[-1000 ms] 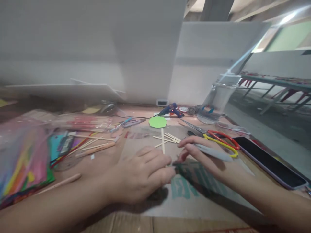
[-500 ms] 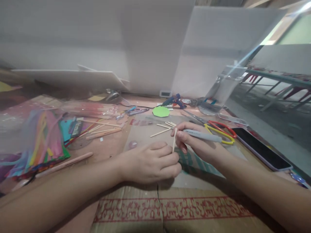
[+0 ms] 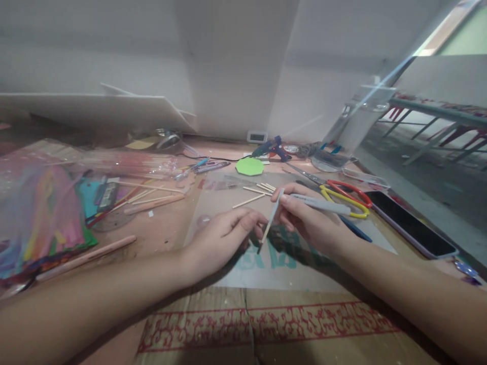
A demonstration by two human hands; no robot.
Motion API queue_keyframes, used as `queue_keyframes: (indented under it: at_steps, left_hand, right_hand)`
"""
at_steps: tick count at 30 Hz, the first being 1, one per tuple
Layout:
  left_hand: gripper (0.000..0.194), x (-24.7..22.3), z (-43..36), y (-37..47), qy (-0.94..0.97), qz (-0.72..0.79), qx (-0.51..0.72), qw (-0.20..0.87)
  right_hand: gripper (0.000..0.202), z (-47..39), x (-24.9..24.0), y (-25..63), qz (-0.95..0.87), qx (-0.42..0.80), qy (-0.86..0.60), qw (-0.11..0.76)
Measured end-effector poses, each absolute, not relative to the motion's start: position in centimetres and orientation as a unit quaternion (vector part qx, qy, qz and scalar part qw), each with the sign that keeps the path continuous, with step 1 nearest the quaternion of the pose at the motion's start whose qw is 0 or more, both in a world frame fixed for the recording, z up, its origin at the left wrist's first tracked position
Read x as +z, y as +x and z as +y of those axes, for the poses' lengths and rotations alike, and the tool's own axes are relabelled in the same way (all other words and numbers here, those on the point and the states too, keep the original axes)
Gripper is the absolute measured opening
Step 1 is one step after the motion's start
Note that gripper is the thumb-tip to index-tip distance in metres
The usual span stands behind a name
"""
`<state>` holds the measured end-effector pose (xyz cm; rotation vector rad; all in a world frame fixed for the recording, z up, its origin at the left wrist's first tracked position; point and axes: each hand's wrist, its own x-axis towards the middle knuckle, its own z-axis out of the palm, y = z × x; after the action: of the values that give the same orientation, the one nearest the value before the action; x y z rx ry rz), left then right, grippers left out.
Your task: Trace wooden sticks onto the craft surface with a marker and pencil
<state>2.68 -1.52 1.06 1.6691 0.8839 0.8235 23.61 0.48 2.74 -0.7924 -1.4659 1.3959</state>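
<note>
The right hand (image 3: 310, 220) pinches a slanting stick (image 3: 271, 221) between thumb and forefinger, a grey pen (image 3: 321, 204) lying across it too. The left hand (image 3: 224, 230) curls just beside the stick; whether it grips anything, I cannot tell. Below spreads a pale sheet (image 3: 213, 203). Beyond lie loose sticks (image 3: 249, 201), then a green octagon (image 3: 249, 166); rightward, scissors (image 3: 355, 212) and a phone (image 3: 413, 223).

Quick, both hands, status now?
Left hand: fingers curled; can't tell whether it grips anything.
Right hand: closed on a thin stick, grey pen-like tool across the hand.
</note>
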Motion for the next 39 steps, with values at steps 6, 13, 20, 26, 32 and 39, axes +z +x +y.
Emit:
queue_keyframes:
  at_steps: [6, 13, 20, 26, 32, 39]
  left_hand:
    - [0.027, 0.8, -1.3, 3.6, 0.629, 0.352, 0.254, 0.645]
    - [0.033, 0.9, -1.1, 3.5, 0.587, 0.376, 0.223, 0.682]
    - [0.038, 0.6, -1.1, 3.6, 0.595, 0.376, 0.231, 0.672]
    - [0.041, 0.7, -0.8, 3.5, 0.607, 0.379, 0.224, 0.662]
    - [0.049, 1.1, -0.9, 2.4, 0.551, 0.408, 0.199, 0.7]
    - [0.081, 1.5, -4.4, 2.3, 0.529, 0.442, 0.142, 0.71]
  right_hand:
    - [0.022, 0.6, 2.1, 23.5, -0.64, 0.502, -0.373, 0.446]
    - [0.036, 1.2, 2.8, 25.1, -0.695, 0.255, -0.405, 0.536]
    - [0.017, -0.4, 4.1, 23.5, -0.696, 0.292, -0.338, 0.562]
    - [0.022, 1.5, 2.3, 23.8, -0.628, 0.352, -0.36, 0.593]
    - [0.035, 1.2, 2.2, 25.5, -0.594, 0.466, -0.423, 0.501]
    - [0.011, 0.5, 1.7, 25.5, -0.618, 0.454, -0.455, 0.453]
